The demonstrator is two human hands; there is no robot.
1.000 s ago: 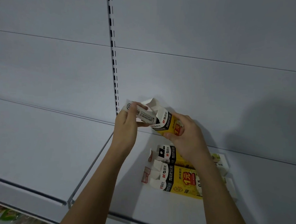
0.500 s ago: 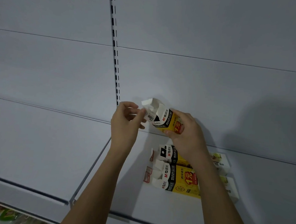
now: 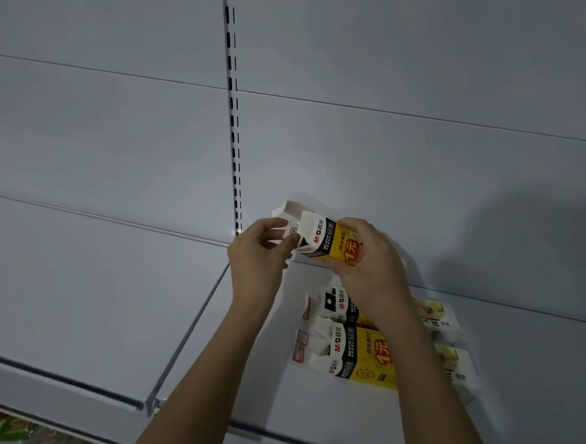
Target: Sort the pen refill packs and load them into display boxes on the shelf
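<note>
A yellow, black and white display box [image 3: 328, 241] is held in the air above the shelf [image 3: 307, 415], its white top flaps open toward the left. My right hand [image 3: 371, 261] grips its yellow body. My left hand [image 3: 258, 257] pinches a white flap at the box's open end. Below my hands, two more boxes of the same kind [image 3: 355, 356] lie flat on the shelf with their flaps open to the left. Two pale boxes [image 3: 448, 348] lie to their right, partly hidden by my right forearm.
A slotted upright strip [image 3: 233, 115] runs down the grey back wall. A gap [image 3: 188, 332] divides the left shelf board from the right one. Green packaging [image 3: 8, 427] shows below the shelf's front edge at the bottom left.
The long flap that my left hand held out to the left has been folded in toward the box. My left hand has moved close to the box's open end.
</note>
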